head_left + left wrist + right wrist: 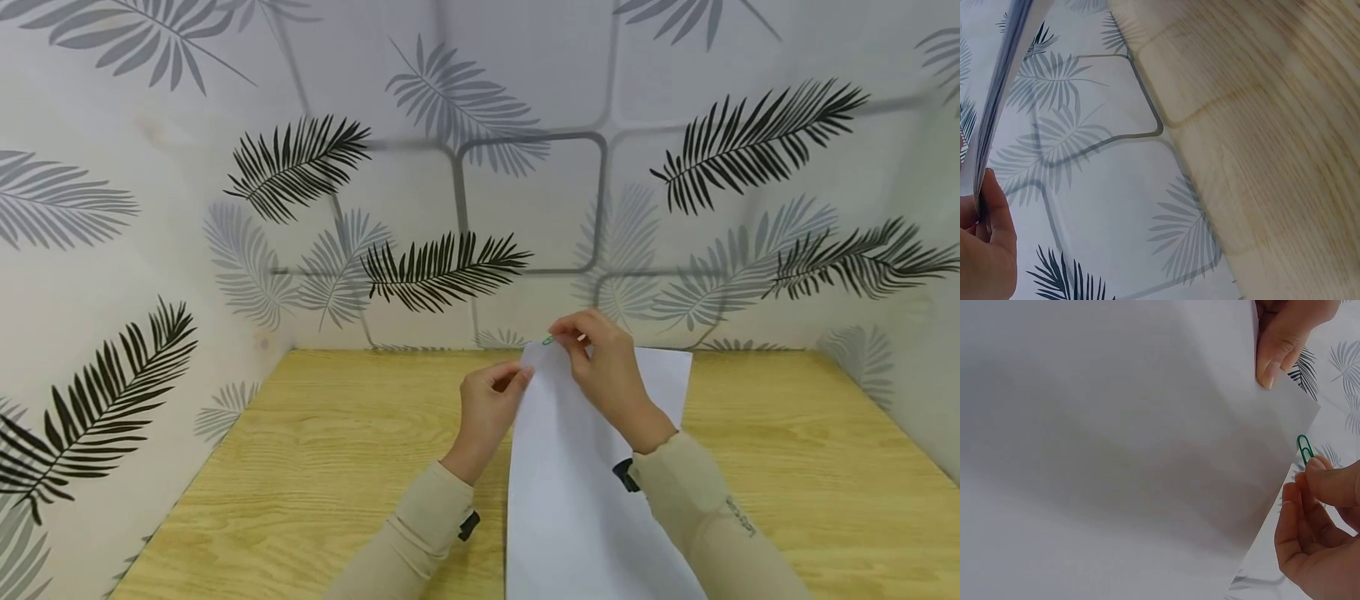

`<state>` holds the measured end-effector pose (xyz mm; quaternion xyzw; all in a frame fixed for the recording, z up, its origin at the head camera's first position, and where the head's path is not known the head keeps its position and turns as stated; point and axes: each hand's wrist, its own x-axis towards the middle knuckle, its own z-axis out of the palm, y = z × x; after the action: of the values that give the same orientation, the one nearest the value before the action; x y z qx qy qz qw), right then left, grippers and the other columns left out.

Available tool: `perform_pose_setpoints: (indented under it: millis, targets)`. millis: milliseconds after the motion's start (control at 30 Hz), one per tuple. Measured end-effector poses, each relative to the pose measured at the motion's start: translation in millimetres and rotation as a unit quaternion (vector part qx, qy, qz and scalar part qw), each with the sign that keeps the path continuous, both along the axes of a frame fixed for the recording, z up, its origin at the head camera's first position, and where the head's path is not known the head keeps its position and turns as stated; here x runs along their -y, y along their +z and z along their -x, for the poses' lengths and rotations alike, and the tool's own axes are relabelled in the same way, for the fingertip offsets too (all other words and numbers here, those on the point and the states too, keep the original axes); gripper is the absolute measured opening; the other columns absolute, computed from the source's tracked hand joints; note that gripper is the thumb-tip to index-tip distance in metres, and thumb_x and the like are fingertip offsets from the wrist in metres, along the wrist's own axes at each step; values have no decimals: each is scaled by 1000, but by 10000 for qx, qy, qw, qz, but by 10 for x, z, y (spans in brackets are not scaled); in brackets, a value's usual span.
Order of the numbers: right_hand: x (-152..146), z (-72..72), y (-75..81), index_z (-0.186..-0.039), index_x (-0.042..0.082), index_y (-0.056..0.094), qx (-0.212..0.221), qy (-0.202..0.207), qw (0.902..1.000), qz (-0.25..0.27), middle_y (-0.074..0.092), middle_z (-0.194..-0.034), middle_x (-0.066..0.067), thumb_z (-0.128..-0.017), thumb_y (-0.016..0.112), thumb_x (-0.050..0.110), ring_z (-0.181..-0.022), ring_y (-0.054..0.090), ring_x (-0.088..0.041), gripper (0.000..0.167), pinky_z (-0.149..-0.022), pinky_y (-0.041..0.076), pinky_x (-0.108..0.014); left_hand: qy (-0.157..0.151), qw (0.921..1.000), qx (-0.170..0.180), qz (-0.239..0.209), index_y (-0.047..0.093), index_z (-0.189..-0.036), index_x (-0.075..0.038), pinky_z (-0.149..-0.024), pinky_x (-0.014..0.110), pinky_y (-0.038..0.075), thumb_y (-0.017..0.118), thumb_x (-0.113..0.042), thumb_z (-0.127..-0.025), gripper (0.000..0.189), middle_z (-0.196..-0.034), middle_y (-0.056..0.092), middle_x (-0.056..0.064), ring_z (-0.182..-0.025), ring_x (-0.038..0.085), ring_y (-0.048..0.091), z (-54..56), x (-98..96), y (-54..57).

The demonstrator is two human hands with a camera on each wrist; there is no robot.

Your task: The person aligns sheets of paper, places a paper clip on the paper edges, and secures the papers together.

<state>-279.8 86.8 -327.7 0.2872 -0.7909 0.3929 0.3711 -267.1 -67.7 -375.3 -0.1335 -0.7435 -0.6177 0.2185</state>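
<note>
Green looped paperclip (pixel 1303 444): right hand (pixel 606 371) pinches it at edge of white paper sheets (pixel 562 483); left hand (pixel 486 408) pinches their side.

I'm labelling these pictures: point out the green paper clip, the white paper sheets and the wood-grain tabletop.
Green paper clip (pixel 1305 450): right wrist view, middle of its wire loops.
White paper sheets (pixel 562 475): head view, middle of the top face.
Wood-grain tabletop (pixel 360 433): head view, bare surface left of the sheets.

Indoor spot, home or office can't tell: wood-grain counter (pixel 360 425) set right up against a leaf-print back wall (pixel 528 204) with grey rounded-rectangle outlines (pixel 460 196), plus leaf-print side walls (pixel 97 283) left and right.
</note>
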Motion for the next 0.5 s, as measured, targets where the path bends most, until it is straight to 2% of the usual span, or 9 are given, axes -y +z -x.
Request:
perform_pose_setpoints:
  millis: [133, 500]
  targets:
    - [-18, -8, 35, -86, 1, 67, 31, -25, 9998, -171, 66, -85, -11, -82, 66, -13, -77, 62, -25, 14, -68, 52, -37, 91, 9997, -170, 144, 72, -89, 12, -53, 15, 38, 68, 2, -87, 11, -76, 67, 25, -58, 13, 50, 0, -16, 7]
    - [-56, -57, 86, -87, 0, 64, 494, -114, 9977, -443, 68, -82, -12, -85, 64, -12, -70, 61, -23, 13, -62, 47, -36, 224, 9930, -1128, 257, 75, -89, 5, -53, 18, 45, 71, -3, -85, 9, -79, 71, 14, -59, 11, 56, 8, -47, -60]
